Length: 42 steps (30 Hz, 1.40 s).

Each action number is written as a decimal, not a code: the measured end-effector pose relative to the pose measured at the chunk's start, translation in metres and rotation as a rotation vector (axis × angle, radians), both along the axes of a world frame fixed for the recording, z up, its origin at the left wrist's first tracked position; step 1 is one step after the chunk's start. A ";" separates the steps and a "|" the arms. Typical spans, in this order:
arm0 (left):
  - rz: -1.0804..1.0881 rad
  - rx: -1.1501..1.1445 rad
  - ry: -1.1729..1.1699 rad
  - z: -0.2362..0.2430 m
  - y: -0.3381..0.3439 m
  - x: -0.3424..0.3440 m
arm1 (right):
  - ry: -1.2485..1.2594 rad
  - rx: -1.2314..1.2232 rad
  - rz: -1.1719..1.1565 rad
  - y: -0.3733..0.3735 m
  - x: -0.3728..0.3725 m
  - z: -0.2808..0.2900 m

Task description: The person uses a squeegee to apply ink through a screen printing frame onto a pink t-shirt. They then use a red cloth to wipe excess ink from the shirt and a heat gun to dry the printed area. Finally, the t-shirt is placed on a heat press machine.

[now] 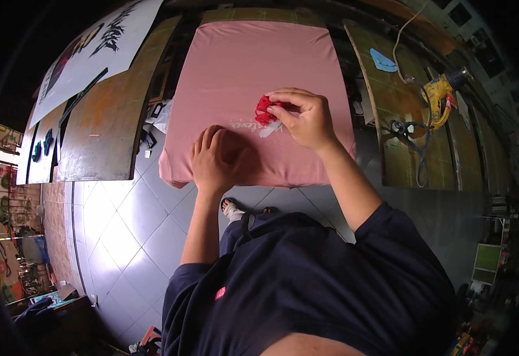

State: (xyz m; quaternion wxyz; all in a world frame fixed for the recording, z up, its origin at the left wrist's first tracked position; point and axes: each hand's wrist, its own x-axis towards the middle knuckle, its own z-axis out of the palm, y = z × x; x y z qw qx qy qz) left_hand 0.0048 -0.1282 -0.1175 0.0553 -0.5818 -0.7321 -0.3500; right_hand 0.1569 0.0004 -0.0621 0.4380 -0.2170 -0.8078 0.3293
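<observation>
While I look down from above, far to my left a white printed sheet (pixel 93 50) lies on a long brown board (pixel 102 133), well apart from my work. Next comes the pink shirt (pixel 259 65), spread flat on the bench, its long axis running away from me and its near hem hanging at the bench edge above the grey tiled floor (pixel 123 237). My left hand (pixel 215 160) rests open and flat on the shirt near that hem, pressing the cloth. Just to its right and a little farther from me, my right hand (pixel 307 118) pinches a small red cloth (pixel 266 110) with closed fingers, over the pale print on the shirt. So the right hand is the nearer one. Bare pink cloth is free beyond it. Far right, a yellow power tool (pixel 440 95) with cable lies on another board.
</observation>
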 end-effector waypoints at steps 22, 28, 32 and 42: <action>0.061 -0.078 -0.016 0.003 -0.001 0.001 | -0.265 0.242 0.217 0.002 -0.063 -0.026; 0.056 -0.101 0.000 0.007 0.004 0.003 | -0.285 0.305 0.165 -0.004 -0.062 -0.039; 0.072 -0.107 -0.001 0.001 -0.001 0.000 | -0.133 0.121 0.150 -0.002 -0.045 0.001; 0.070 -0.083 0.008 0.002 0.000 0.003 | -0.418 0.235 -0.010 -0.005 -0.002 -0.018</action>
